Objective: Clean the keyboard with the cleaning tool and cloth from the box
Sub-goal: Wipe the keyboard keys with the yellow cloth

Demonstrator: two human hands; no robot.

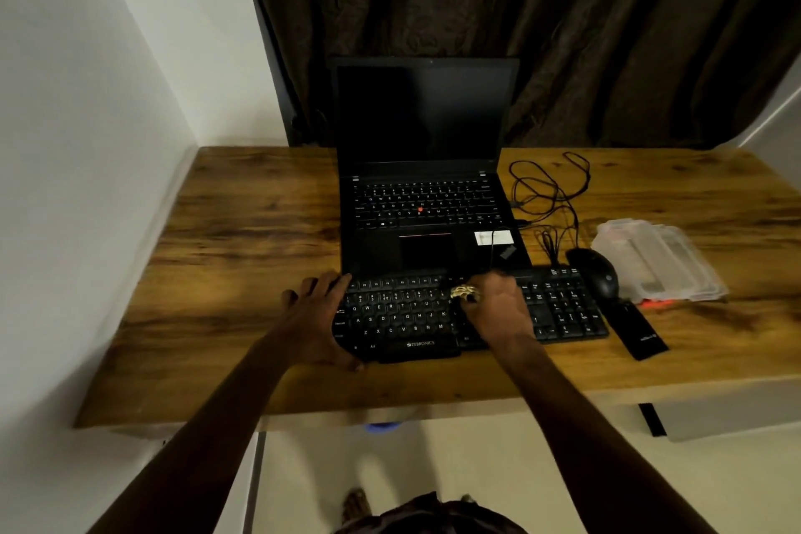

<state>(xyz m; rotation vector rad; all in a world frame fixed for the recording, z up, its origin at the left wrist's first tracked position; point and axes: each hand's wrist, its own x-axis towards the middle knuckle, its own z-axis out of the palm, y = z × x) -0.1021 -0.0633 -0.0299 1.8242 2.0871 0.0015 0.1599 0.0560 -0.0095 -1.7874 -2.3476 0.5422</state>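
Two bare forearms reach in from the near edge. Left hand point(318, 317): palm down at the left end of the keyboard point(403, 317), fingers spread and nearly straight over its far left corner, thumb along its near edge; grip open, pressing only. Right hand point(494, 303): knuckles up over the middle of the keyboard, fingers curled, grip closed on a thin dark cleaning tool point(492, 251) whose stem stands up past the hand; its lower end is hidden under the fingers. One gold ring point(464, 293) on that hand. One black keyboard, lying flat near the front of the wooden surface point(242, 230). Right of it: one flat black strip point(641, 332), one black mouse point(596, 273) at the keyboard's far right corner, one clear plastic box point(659, 264) just beyond. Behind the keyboard: one open laptop point(424, 186), screen dark. One tangle of black cable point(550, 191) to its right. Dark curtain point(477, 13) at the back.
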